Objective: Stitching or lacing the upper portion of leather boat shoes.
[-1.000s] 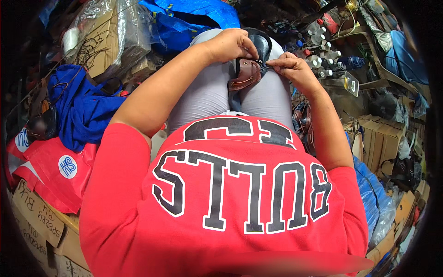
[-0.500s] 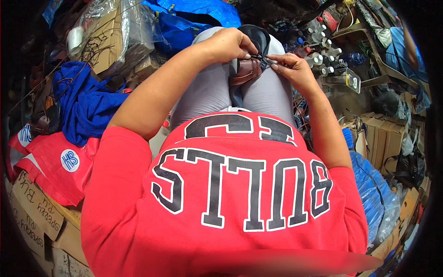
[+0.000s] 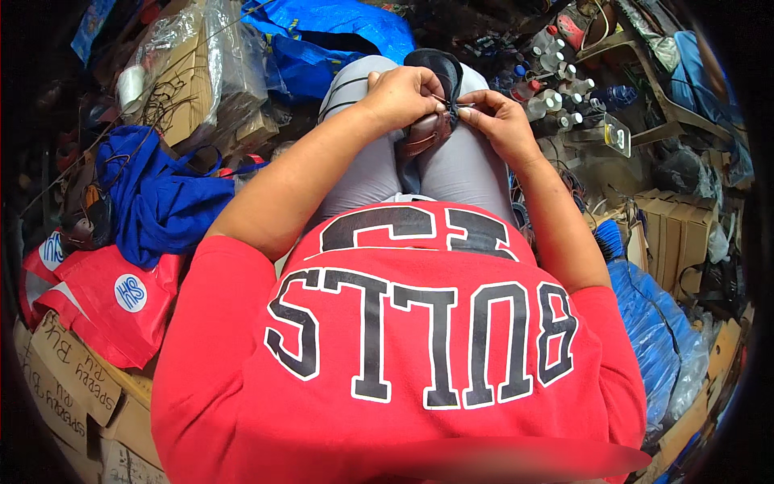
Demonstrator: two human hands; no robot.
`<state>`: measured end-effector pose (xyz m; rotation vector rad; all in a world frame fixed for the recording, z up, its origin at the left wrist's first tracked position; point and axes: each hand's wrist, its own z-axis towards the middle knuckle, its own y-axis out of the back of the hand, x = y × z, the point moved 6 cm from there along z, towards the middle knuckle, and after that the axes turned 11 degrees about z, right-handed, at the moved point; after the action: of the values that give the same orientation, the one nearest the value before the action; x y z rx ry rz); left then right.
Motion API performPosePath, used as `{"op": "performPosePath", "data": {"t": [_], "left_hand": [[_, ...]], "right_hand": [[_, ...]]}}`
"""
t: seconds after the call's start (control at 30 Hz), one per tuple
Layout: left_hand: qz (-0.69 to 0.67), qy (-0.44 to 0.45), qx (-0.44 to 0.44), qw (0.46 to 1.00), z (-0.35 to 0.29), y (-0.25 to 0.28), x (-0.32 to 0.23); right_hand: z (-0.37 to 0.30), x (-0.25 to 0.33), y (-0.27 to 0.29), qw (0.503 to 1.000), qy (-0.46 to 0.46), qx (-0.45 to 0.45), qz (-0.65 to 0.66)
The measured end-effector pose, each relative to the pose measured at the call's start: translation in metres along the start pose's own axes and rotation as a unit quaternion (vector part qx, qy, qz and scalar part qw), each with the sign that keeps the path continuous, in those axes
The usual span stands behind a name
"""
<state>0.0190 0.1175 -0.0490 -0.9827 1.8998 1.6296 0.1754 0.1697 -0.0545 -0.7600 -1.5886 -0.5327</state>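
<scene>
A shoe (image 3: 425, 135) with a brown leather part and a dark, hollow-looking part rests on my lap between my grey-trousered thighs. My left hand (image 3: 405, 95) is closed in a pinch at the shoe's left side, near where brown meets dark. From the other side my right hand (image 3: 498, 123) pinches at the same spot, its thumb and forefinger together. Something thin, like a lace or thread, shows between the fingertips; its exact kind is too small to make out. Thin dark cord (image 3: 345, 81) crosses my left thigh beside the left hand.
Several capped bottles (image 3: 556, 93) stand at the far right, near a brown frame (image 3: 673, 121). Blue cloth (image 3: 153, 194), a red bag (image 3: 121, 298) and cardboard boxes (image 3: 76, 375) lie on my left. Blue plastic wrapping (image 3: 649, 323) and stacked cardboard (image 3: 677, 234) are on my right.
Both hands have shifted slightly left and the shoe has tilted a little. Dark cord now shows across my left thigh, and the left thumb is raised more clearly.
</scene>
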Motion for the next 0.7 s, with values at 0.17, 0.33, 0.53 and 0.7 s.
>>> {"op": "performPosePath", "data": {"t": [0.17, 0.33, 0.53, 0.7], "left_hand": [[0.029, -0.022, -0.007, 0.999, 0.001, 0.001, -0.008], [0.220, -0.182, -0.174, 0.942, -0.011, 0.025, -0.017], [0.079, -0.066, 0.054, 0.993, -0.012, 0.020, -0.023], [0.159, -0.134, 0.042, 0.977, -0.009, 0.018, -0.036]], "right_hand": [[0.008, 0.002, 0.004, 1.000, 0.006, 0.007, 0.000], [0.009, 0.017, 0.020, 0.981, 0.117, 0.023, -0.154], [0.000, 0.006, 0.028, 0.996, 0.040, 0.041, -0.062], [-0.002, 0.000, 0.027, 0.992, 0.046, 0.034, -0.115]]}}
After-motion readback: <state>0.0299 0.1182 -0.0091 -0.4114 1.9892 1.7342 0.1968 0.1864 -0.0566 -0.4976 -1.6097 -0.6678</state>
